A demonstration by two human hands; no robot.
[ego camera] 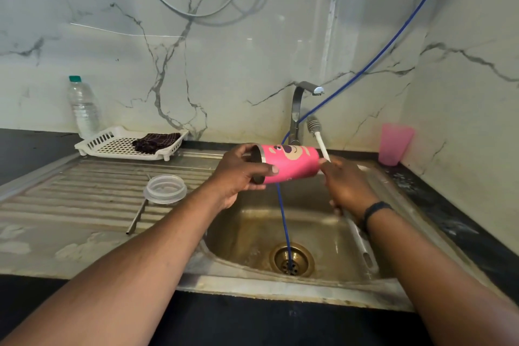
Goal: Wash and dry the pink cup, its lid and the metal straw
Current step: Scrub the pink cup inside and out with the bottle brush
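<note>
Two hands engaged over sink [393, 185]: left hand [238, 174] grasping pink cup [289, 163] sideways near steel rim, right hand [348, 185] clenched on bottle brush [318, 137]; judged rigid, light, slippery wet, best held round body.

Over the sink [323, 205], my left hand [238, 174] grips the pink cup [292, 164] sideways; my right hand [346, 185] holds a bottle brush [318, 135]. Left of my hands, lid [165, 187] and metal straw [137, 218] lie on the worktop [70, 233].
</note>
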